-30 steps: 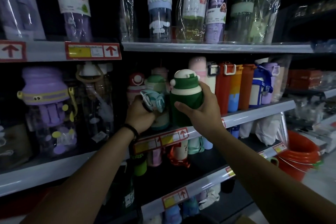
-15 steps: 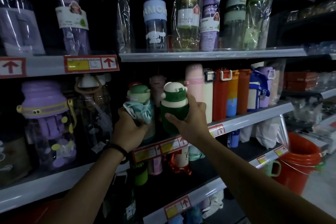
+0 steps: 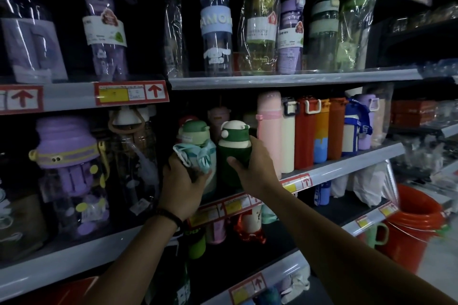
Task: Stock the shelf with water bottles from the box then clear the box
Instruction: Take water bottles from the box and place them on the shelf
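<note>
A dark green bottle with a white and green cap stands on the middle shelf, and my right hand grips its body from the right. Just left of it stands a light green bottle with a pale teal strap bundled on its front. My left hand grips that strap and the bottle's lower part. The two bottles stand side by side near the shelf's front edge. No box is in view.
Right of the green bottles stand a pink flask, a cream one, red and orange flasks and a blue-strapped bottle. Wrapped tall bottles fill the upper shelf. A purple jug stands at left. A red bucket sits low at right.
Both hands have eased the two green bottles back and down onto the middle shelf. The view has drifted so the shelves sit lower in the frame.
</note>
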A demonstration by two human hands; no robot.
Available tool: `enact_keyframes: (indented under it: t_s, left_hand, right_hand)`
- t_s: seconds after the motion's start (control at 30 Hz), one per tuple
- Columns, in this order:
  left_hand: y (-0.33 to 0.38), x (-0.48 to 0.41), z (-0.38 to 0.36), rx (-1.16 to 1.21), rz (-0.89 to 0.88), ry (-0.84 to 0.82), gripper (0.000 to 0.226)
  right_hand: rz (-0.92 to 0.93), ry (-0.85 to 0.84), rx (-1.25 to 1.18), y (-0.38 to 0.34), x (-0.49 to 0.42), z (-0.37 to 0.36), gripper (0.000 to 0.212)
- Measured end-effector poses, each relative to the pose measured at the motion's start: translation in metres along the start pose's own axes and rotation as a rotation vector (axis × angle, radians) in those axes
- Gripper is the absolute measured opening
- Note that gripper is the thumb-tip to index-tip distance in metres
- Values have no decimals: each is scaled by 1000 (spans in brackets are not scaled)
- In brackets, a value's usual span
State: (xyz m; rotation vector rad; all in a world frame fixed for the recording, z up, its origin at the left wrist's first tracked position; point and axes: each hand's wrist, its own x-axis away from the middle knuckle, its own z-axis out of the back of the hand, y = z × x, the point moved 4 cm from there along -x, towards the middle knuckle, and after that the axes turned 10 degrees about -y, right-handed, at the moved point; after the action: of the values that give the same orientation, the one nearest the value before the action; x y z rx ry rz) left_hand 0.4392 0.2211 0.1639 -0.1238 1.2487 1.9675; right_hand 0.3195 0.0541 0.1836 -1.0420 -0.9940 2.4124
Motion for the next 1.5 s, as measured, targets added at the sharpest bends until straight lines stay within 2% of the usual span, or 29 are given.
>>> enact_keyframes:
  t_s: [0.13,0.27,0.43,0.77,0.9,1.07,1.2,1.27,1.37,1.43,1.5]
  left_hand:
    - [0,1,0,-15,-11,13,74]
    - [2,4,0,-38,-6,24,72]
    - [-1,1,2,-22,-24,52,67]
    - [1,7,-5,53,-93,95,77]
    - [3,10,-8,28,-79,87,83]
    - [14,31,-6,61,-80,41,109]
    - [30,63,-11,91,-65,13,113]
    - [44,82,-15,71,-46,61,108]
    - [64,103,-27,43,-92,138,87]
    - [75,111,-41,126,-83,44,74]
    - [89,119,-60,229,-44,-122,57]
  right_hand:
    - [-13,-24,19,-2,-4,-1,69]
    - [-10,27,69,-2,1,-7,75]
    - [-42,15,154,2,4,-17,89]
    - [0,45,348,-8,20,-4,83]
    - [-11,56,292,0,36,3,66]
    - [-31,20,174,8,51,23,39]
    - [-32,-49,180,2,61,40,32]
    - [-35,-100,153,-1,68,46,35]
    - [-59,-138,41,-3,80,58,39]
    - [-74,-119,-70,-1,89,68,34]
    - [-84,-127,-167,3,99,78,29]
